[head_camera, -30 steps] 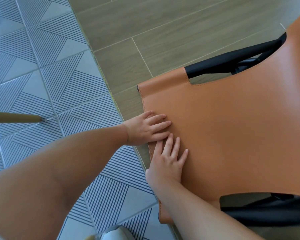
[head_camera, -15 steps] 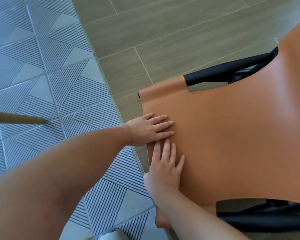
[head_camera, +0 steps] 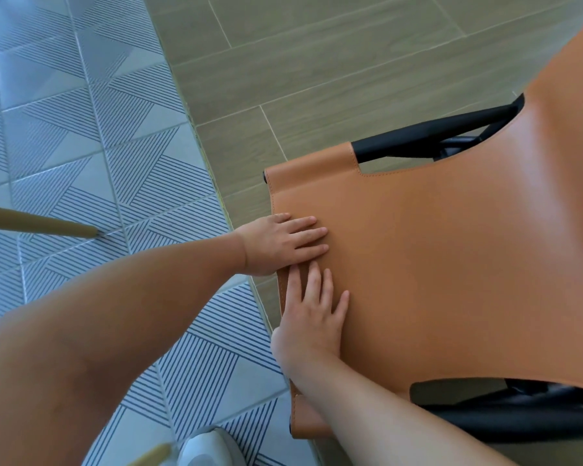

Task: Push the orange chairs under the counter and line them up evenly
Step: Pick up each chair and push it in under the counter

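- Left hand (head_camera: 280, 243) lies flat, fingers straight, on the orange chair (head_camera: 451, 264) near its left edge.
- Right hand (head_camera: 312, 317) lies flat just beside it (fingers slightly spread).
- Chair stands on the wood-look floor (head_camera: 317, 62), beside the patterned tiles (head_camera: 81, 129).

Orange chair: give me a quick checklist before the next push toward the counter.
1. Left hand flat on chair: ok.
2. Right hand flat on chair: ok.
3. Fingers clear of black frame: ok.
4. Wooden leg at left clear of chair: ok.
5. Counter ahead and gap under it: cannot tell, out of view.
6. Other chairs' line-up: cannot tell, none visible.
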A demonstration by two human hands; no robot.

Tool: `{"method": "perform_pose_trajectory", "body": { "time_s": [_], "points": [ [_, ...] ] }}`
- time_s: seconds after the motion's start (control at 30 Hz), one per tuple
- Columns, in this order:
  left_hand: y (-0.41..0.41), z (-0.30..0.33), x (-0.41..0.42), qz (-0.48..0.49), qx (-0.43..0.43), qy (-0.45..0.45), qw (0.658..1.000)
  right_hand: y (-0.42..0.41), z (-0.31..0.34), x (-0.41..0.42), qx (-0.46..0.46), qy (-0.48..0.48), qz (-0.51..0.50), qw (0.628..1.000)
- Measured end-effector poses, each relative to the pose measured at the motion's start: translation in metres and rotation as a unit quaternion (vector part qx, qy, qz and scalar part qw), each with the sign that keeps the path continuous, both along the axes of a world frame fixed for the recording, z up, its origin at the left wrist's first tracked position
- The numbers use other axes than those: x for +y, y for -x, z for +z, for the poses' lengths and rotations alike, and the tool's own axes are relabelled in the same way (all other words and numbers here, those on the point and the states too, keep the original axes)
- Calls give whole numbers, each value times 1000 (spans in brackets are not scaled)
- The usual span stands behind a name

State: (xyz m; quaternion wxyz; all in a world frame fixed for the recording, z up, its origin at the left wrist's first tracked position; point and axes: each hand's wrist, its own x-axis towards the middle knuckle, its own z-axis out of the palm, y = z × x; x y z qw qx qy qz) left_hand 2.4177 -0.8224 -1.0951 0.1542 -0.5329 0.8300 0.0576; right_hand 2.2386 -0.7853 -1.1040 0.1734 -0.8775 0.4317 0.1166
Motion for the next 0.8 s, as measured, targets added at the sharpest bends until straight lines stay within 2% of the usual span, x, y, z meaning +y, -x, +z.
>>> {"method": "perform_pose_trajectory", "body": {
  "time_s": [0.23, 0.5, 0.8],
  "points": [
    [13, 72, -7, -17, -13, 6, 1000, 17, 73, -16, -17, -60, 32, 998],
    [52, 189, -21, 34, -5, -18, 999, 57, 203, -42, 2, -96, 50, 994],
    [100, 332, -71, 58, -3, -13, 998, 106, 351, -93, -56, -122, 20, 991]
  ]
}}
